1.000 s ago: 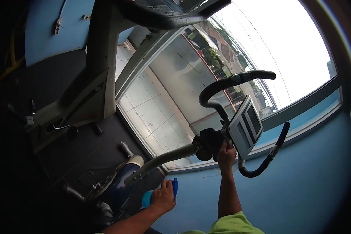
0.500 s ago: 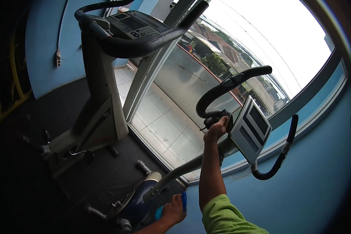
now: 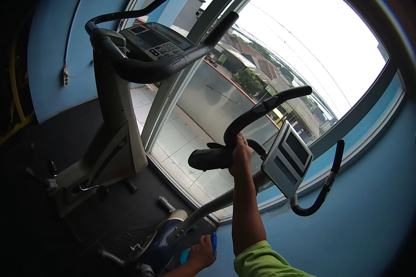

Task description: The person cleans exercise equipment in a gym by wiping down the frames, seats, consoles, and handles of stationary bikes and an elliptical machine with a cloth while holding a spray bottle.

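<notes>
The right hand (image 3: 241, 157) is just left of the display (image 3: 286, 159) of an exercise bike (image 3: 164, 237). Its grip is curled about a dark cloth (image 3: 211, 158), pressed against the lower bend of the black handlebar (image 3: 252, 112). The cloth sticks out past the hand on the side away from the display; the undersides of the fingers are hidden. The bent bar rises above the display on its left, while the other handle (image 3: 326, 189) curves up on its right, with a pale wrap partway along.

The left hand (image 3: 201, 254) is below and left of the display, well apart from it. Its grip is closed on a spray bottle (image 3: 214, 242) with a blue top, mostly covered by the hand, so the trigger finger cannot be told.

A metal post (image 3: 212, 210) slopes down leftward from behind the display to the bike's dark blue body. Well to the left of the display stands a second, larger machine (image 3: 115, 99) with its own keypad panel (image 3: 157, 41). A window (image 3: 305, 51) fills the space above and behind the display, showing rooftops outside, and a blue wall (image 3: 319, 240) lies below it.
</notes>
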### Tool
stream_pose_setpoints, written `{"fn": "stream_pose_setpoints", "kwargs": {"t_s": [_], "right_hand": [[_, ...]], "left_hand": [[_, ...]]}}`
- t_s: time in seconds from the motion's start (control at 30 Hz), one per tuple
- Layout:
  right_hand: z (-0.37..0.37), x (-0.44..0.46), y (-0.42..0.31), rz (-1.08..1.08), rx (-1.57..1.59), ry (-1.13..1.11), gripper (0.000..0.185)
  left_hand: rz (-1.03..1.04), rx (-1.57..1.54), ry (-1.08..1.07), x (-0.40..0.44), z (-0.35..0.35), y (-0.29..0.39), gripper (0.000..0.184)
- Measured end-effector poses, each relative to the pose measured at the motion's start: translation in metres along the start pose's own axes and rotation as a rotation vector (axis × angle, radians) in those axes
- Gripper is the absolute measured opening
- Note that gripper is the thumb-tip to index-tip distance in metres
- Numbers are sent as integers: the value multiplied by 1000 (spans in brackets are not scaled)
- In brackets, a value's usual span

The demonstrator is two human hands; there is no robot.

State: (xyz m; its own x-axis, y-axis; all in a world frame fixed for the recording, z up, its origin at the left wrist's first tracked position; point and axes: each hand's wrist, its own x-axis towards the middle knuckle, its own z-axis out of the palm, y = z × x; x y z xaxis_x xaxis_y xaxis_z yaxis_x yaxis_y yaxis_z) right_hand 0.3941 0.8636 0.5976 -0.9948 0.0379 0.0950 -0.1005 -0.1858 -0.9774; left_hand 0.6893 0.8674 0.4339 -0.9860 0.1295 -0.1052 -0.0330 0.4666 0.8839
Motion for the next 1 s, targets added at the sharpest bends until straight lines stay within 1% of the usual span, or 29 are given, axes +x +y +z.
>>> {"fn": "stream_pose_setpoints", "kwargs": {"t_s": [0.07, 0.13, 0.17, 0.2, 0.27, 0.3, 0.33, 0.4, 0.43, 0.47, 0.53, 0.57, 0.6, 0.67, 0.7, 0.73, 0.77, 0.8, 0.83, 0.87, 0.93, 1.0], "right_hand": [[1, -35, -32, 6, -46, 22, 38], [-1, -66, -74, -157, -26, -21, 33], [1, -75, -92, -384, -49, 5, 31], [11, -80, -108, -564, -49, 65, 27], [5, -41, -103, -971, -745, 292, 28], [11, -43, -103, -834, -1054, 189, 45], [5, -19, -74, -842, -812, -13, 63], [1, -11, -35, -402, -1261, 73, 67], [-11, 1, -6, -537, -1156, 76, 60], [-5, -10, -2, -567, -1126, 162, 46], [-2, -14, -17, -362, -654, 41, 32], [7, -13, -19, -360, -235, -41, 29], [9, -21, -20, -365, -238, -41, 29], [19, -41, -22, -441, 72, -18, 25], [13, -43, -16, -493, 68, -68, 23], [11, -44, -12, -491, 79, -72, 23], [8, -48, -9, -654, -273, -97, 22], [3, -53, -5, -805, -635, -120, 22], [-1, -48, 14, -910, -748, -120, 23], [7, -51, 18, -1020, -837, -95, 25], [22, -40, 0, -1275, -932, 1, 26], [41, -6, -33, -1314, -752, 188, 18]], "left_hand": [[15, 9, -16, 1, -1, 1, 58], [-24, -18, -54, 1, -3, 0, 56], [-21, -13, -47, 3, -5, -1, 56], [-20, 6, -45, 3, -4, 0, 56], [-11, 29, -57, -1, -2, 0, 55], [-17, 10, -77, 0, -3, 0, 56], [-26, -12, -91, 1, -4, 1, 57], [-35, 0, -101, 2, -5, 0, 58], [-48, 13, -124, 3, -4, -2, 60], [-51, 11, -109, 3, 5, -8, 60], [16, 105, 56, 5, 26, -21, 59], [14, 100, 67, 3, 24, -19, 59], [33, 93, 80, -3, 23, -14, 60], [64, 89, 104, 1, 25, -11, 62], [91, 113, 124, 1, 29, -15, 65], [113, 139, 141, 1, 32, -21, 68], [104, 146, 142, 0, 26, -20, 68], [67, 108, 89, 0, 21, -16, 69], [36, 67, 37, -2, 18, -11, 70], [42, 66, 34, -5, 19, -9, 70], [42, 69, 6, -2, 12, -9, 71], [22, 83, -4, -3, 7, -8, 70]]}}
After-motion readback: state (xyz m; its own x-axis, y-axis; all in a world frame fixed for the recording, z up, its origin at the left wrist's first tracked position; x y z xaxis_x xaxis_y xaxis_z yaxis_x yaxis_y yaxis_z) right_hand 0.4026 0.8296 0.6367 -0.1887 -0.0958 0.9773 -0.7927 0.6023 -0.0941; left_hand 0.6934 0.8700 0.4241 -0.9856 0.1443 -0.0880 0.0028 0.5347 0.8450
